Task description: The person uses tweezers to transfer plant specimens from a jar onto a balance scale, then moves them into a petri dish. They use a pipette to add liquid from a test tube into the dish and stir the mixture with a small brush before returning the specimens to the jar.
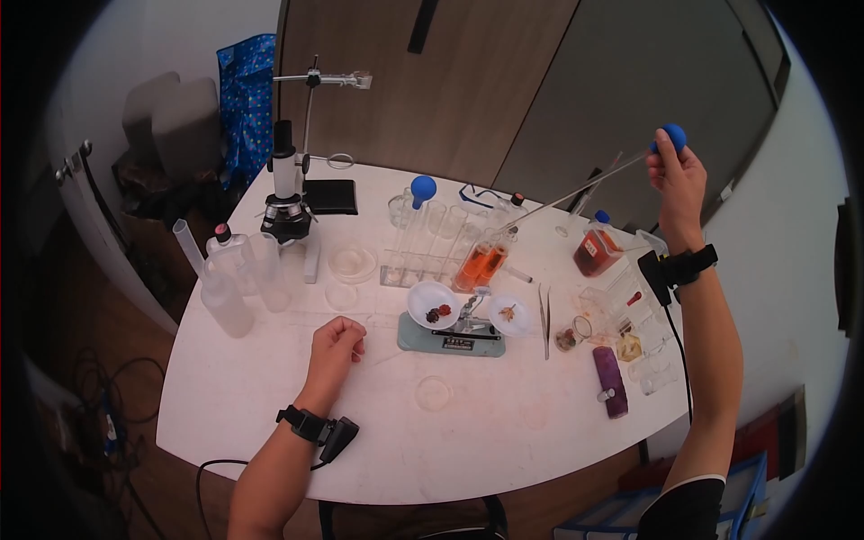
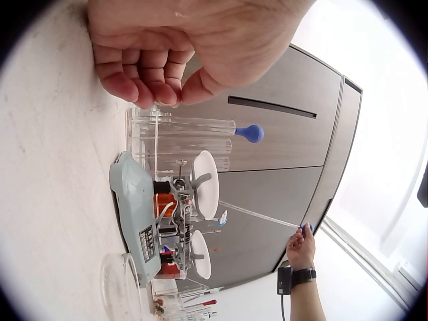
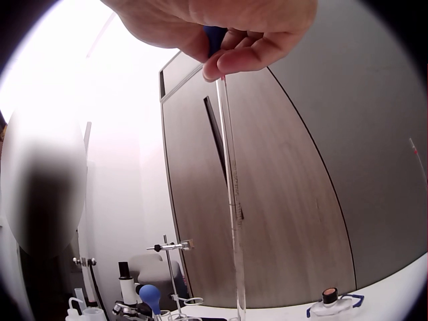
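High at the right, my right hand [image 1: 677, 184] grips the blue rubber bulb [image 1: 674, 137] on top of a long glass pipette [image 1: 585, 187]. The pipette slants down to the left, its lower end at the mouths of the glass vessels with orange liquid [image 1: 484, 264]. In the right wrist view, fingers and thumb close around the bulb, and graduation marks show on the pipette tube [image 3: 234, 194]. My left hand [image 1: 337, 353] rests by the table's middle, fingers loosely curled, holding nothing. Right of it stands a green balance scale [image 1: 418, 337] with dark and reddish bits on its left pan, pale bits on the right.
A rack of test tubes [image 1: 396, 277] stands behind the scale, and a microscope [image 1: 286, 193] beside a ring stand [image 1: 310, 108] at back left. Plastic bottles [image 1: 227, 301] line the left side. Tweezers [image 1: 545, 322], a jar [image 1: 569, 337] and a purple roll [image 1: 609, 382] lie right.
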Demonstrator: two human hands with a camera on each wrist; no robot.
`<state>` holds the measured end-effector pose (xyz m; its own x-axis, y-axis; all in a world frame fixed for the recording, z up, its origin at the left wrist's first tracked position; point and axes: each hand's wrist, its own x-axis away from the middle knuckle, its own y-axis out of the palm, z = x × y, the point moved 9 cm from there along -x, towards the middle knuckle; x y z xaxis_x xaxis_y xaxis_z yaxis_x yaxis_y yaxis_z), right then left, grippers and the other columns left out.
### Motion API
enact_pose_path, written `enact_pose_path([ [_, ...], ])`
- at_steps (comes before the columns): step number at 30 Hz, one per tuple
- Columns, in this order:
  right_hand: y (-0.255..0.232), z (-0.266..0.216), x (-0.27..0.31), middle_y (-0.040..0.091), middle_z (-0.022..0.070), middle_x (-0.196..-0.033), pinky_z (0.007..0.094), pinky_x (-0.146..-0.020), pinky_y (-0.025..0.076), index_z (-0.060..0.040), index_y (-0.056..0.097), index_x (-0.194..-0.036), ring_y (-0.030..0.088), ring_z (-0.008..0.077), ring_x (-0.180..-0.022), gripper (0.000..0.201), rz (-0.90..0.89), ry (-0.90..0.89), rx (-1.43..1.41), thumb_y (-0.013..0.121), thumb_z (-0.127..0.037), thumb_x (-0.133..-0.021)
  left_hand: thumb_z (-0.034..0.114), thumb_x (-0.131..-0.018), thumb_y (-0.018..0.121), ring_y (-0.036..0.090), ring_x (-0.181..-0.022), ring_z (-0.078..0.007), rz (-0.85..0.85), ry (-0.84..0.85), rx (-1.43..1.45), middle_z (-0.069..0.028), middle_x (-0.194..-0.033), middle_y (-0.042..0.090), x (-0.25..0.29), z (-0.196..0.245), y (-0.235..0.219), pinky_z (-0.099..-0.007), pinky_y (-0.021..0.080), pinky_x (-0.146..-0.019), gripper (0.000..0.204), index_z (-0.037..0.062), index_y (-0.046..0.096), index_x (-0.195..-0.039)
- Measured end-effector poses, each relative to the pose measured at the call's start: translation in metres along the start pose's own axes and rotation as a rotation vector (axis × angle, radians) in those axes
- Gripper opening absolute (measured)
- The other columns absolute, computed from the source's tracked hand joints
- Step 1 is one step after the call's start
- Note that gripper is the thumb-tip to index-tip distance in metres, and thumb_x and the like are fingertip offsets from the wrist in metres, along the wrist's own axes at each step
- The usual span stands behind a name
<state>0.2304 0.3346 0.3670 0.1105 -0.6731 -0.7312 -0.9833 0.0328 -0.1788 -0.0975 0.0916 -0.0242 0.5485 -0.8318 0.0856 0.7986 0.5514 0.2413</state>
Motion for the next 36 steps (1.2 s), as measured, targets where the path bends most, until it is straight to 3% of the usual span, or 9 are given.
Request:
enact_pose_path([
  [22, 0.029, -0.012, 0.004, 0.063, -0.0017, -0.071, 0.0164, -0.055, 0.043, -0.0046, 0.066, -0.093, 0.055, 0.0022, -0.060, 0.027, -0.087, -0.046, -0.010, 0.069, -0.032, -0.092, 0.013, -0.088, 0.058, 0.054, -0.064, -0.0073, -0.004, -0.003, 0.005, 0.0003, -0.069, 0.058, -0.001, -0.001, 0.000, -0.0227, 0.043, -0.059, 0.011, 0.0040, 0.062, -0.083],
  [36, 0.019, -0.033, 0.001, 0.063, -0.0016, -0.070, 0.0174, -0.056, 0.043, -0.0049, 0.067, -0.092, 0.055, 0.0030, -0.059, 0.027, -0.049, -0.083, 0.000, 0.069, -0.032, -0.091, 0.012, -0.088, 0.057, 0.053, -0.063, -0.0076, -0.003, 0.003, -0.002, 0.0001, -0.069, 0.057, -0.001, -0.001, 0.000, -0.0229, 0.043, -0.058, 0.011, 0.0036, 0.062, -0.083],
])
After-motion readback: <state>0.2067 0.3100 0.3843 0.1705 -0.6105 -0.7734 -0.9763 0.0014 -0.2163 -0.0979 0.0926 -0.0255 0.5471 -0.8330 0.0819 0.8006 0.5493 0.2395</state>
